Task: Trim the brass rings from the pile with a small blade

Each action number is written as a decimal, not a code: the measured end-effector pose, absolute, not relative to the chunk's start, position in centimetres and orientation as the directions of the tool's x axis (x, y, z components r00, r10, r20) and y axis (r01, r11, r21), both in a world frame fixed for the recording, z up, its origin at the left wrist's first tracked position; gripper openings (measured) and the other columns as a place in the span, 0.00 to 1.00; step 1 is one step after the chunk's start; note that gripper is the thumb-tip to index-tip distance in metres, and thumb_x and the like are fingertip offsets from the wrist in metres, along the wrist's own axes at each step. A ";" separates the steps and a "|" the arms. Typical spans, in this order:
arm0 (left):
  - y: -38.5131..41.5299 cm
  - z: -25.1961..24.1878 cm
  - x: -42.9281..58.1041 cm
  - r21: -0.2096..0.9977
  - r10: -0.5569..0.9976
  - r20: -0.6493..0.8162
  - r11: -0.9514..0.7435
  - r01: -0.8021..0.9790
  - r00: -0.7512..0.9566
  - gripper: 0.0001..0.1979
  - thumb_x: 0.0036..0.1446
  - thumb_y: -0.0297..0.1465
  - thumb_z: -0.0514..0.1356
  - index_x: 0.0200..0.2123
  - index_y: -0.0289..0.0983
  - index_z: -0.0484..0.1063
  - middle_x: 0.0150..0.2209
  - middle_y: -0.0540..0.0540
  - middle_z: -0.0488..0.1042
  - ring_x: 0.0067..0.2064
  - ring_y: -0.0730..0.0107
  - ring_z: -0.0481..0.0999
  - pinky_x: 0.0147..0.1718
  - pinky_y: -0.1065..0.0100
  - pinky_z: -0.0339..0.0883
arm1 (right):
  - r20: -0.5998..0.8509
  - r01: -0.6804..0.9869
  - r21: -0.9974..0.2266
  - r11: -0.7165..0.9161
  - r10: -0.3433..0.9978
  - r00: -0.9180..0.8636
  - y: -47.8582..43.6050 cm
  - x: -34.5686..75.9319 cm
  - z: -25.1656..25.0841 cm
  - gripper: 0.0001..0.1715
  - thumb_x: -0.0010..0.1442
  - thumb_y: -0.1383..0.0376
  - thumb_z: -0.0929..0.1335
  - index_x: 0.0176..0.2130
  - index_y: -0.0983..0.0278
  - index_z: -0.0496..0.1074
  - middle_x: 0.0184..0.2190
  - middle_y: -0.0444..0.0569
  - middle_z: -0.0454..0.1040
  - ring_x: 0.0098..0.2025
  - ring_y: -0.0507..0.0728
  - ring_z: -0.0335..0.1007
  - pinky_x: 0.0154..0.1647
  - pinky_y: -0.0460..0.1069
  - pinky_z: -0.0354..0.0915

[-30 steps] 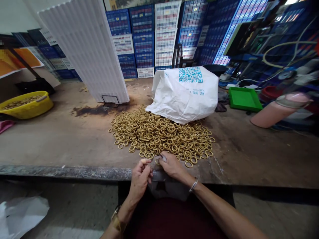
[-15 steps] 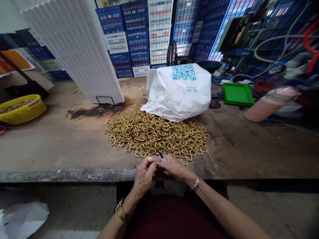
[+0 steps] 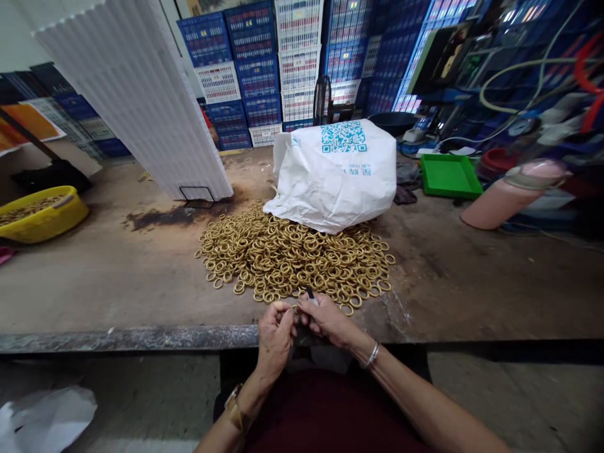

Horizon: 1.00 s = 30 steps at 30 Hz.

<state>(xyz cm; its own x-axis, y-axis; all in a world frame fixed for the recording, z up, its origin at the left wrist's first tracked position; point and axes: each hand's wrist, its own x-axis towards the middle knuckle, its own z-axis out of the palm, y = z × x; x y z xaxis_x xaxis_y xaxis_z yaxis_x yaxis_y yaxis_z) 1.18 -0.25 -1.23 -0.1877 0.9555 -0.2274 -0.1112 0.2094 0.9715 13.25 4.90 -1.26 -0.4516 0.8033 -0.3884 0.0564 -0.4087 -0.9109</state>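
My left hand [image 3: 274, 335] is closed in a pinch at the table's front edge, with a gold-coloured ring [image 3: 295, 307] between thumb and fingers. Close beside it, my right hand [image 3: 329, 319] is wrapped round a small slim tool with a dark tip [image 3: 310, 292]; most of the tool is hidden in the fist, so its kind does not show. Just beyond both hands spreads a heap of gold-coloured rings [image 3: 287, 261]. A white woven sack [image 3: 330, 195] with blue print lies over the back of the heap.
A yellow basin [image 3: 51, 217] holding small pieces stands at the left. A tall white corrugated panel [image 3: 141, 94] leans behind the heap. To the right are a green tray [image 3: 450, 175] and a pink bottle [image 3: 504, 200]. Stacked crates [image 3: 257, 75] line the back.
My hands have drawn slightly apart, and the right one has turned a little with the dark-tipped tool. The ring stays in my left fingers. The view has shifted slightly.
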 end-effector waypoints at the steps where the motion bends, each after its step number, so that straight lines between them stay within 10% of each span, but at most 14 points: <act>1: -0.3 -1.1 1.2 0.965 0.955 -0.249 0.230 -0.123 -0.163 0.14 0.51 0.41 0.57 0.32 0.36 0.65 0.21 0.53 0.66 0.17 0.82 0.60 0.15 0.79 0.51 | -0.376 0.057 -0.918 -0.392 0.818 -0.436 5.0 13.2 -1.3 0.18 0.50 0.51 0.64 0.27 0.63 0.59 0.17 0.36 0.61 0.12 0.43 0.48 0.11 0.40 0.44; 16: -0.7 0.6 1.9 0.871 0.932 -0.363 0.338 -0.356 -0.004 0.14 0.50 0.42 0.56 0.29 0.37 0.61 0.22 0.55 0.63 0.18 0.82 0.59 0.15 0.78 0.49 | -0.110 0.272 -0.962 -0.010 0.927 -0.357 6.1 14.0 -1.3 0.09 0.52 0.62 0.61 0.25 0.64 0.63 0.17 0.39 0.59 0.20 0.47 0.52 0.21 0.43 0.51; 22: -0.6 0.4 1.7 0.913 0.955 -0.284 0.245 -0.326 -0.080 0.14 0.52 0.42 0.55 0.27 0.37 0.61 0.22 0.55 0.63 0.18 0.83 0.59 0.15 0.78 0.50 | 0.118 0.496 -0.744 0.447 0.819 -0.561 5.1 14.7 -1.8 0.07 0.51 0.70 0.60 0.26 0.64 0.66 0.21 0.42 0.66 0.23 0.49 0.57 0.25 0.43 0.50; 30: -0.6 -0.2 1.1 0.957 0.961 -0.253 0.231 -0.176 -0.115 0.15 0.54 0.42 0.53 0.27 0.36 0.61 0.20 0.55 0.62 0.17 0.82 0.58 0.16 0.78 0.53 | 0.096 0.617 -0.584 0.527 0.800 -0.592 4.5 14.2 -1.6 0.08 0.48 0.72 0.60 0.28 0.63 0.66 0.24 0.44 0.70 0.26 0.50 0.61 0.27 0.44 0.50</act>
